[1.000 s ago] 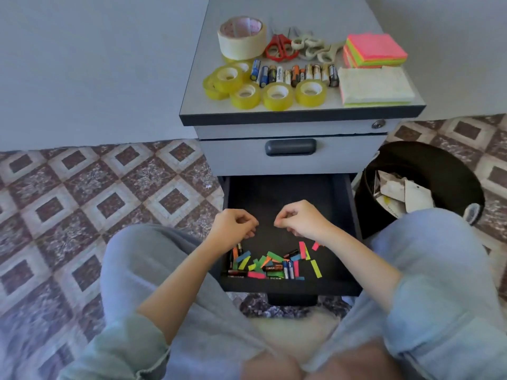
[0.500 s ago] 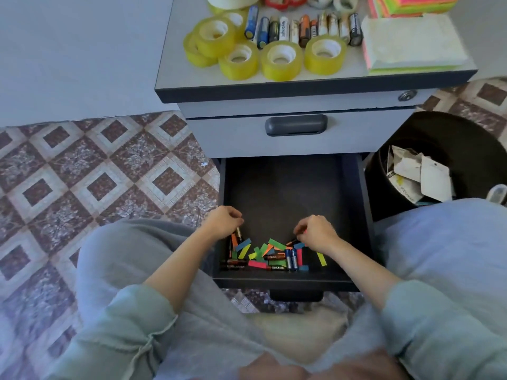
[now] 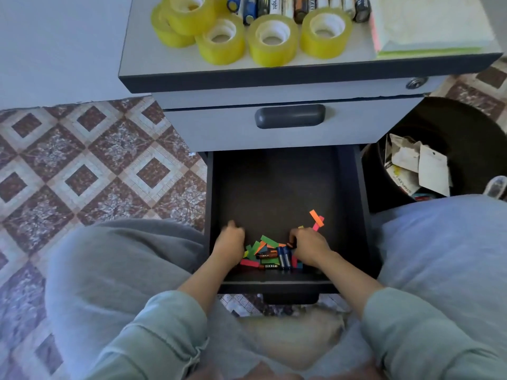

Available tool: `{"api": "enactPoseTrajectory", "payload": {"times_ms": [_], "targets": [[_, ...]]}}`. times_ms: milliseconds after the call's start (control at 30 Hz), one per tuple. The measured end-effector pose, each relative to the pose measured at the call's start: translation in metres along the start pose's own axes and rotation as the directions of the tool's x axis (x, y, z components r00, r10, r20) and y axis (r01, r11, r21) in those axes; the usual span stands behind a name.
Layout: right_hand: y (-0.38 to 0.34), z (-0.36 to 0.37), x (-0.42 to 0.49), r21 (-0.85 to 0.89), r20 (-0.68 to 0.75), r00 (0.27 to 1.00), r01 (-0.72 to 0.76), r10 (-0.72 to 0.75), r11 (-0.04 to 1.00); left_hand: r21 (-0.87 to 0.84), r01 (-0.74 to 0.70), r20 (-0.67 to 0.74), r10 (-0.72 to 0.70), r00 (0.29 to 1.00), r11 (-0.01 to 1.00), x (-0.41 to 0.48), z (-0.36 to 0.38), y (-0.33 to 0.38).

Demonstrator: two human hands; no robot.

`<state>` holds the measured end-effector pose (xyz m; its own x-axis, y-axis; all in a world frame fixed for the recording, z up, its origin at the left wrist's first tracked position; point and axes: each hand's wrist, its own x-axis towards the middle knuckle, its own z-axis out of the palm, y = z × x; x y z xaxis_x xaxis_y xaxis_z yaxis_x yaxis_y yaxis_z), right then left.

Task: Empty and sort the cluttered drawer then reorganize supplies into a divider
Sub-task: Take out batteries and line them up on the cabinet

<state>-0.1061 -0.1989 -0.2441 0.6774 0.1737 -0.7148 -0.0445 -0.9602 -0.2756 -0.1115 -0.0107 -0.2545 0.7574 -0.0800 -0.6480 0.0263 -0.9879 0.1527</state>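
Two curled hands, left hand [image 3: 230, 244] and right hand [image 3: 310, 248], flank the batteries [image 3: 284, 257]; holds unclear.

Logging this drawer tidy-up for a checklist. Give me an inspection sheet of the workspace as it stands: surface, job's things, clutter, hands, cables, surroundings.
Surface: cabinet top carries yellow tape rolls, a battery row and a note pad.
Job's things: drawer open, mostly bare; loose batteries and coloured tabs piled at its near end; stray tabs lie apart, further right.
Clutter: crumpled paper in the bin.
Hands: left hand and right hand both in the drawer at the pile; left blurred, right's fingers curled, grip unclear.
Cables: nothing seen.
Surroundings: patterned tile floor; black bin right of the cabinet.
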Motion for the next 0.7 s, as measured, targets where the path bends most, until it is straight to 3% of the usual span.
{"api": "enactPoseTrajectory", "payload": {"times_ms": [200,433,600,700], "targets": [[-0.003,0.006,0.005,0.095,-0.001,0.997,-0.073,0.074,0.993,-0.014,-0.057,0.068,0.058,0.996,0.998,0.002,0.002,-0.005],[-0.006,0.008,0.009,0.213,0.030,0.993,-0.115,0.111,0.970,-0.445,-0.008,-0.011,0.003,1.000,0.895,0.003,0.002,-0.009],[-0.015,0.014,0.005,0.138,0.029,0.995,-0.095,0.092,0.986,-0.406,-0.211,0.002,0.231,0.973,0.889,-0.003,0.007,0.006],[-0.015,0.015,0.006,0.164,0.037,0.995,-0.093,0.088,0.982,-0.367,-0.236,0.039,0.268,0.963,0.900,-0.005,0.012,0.010]]}}
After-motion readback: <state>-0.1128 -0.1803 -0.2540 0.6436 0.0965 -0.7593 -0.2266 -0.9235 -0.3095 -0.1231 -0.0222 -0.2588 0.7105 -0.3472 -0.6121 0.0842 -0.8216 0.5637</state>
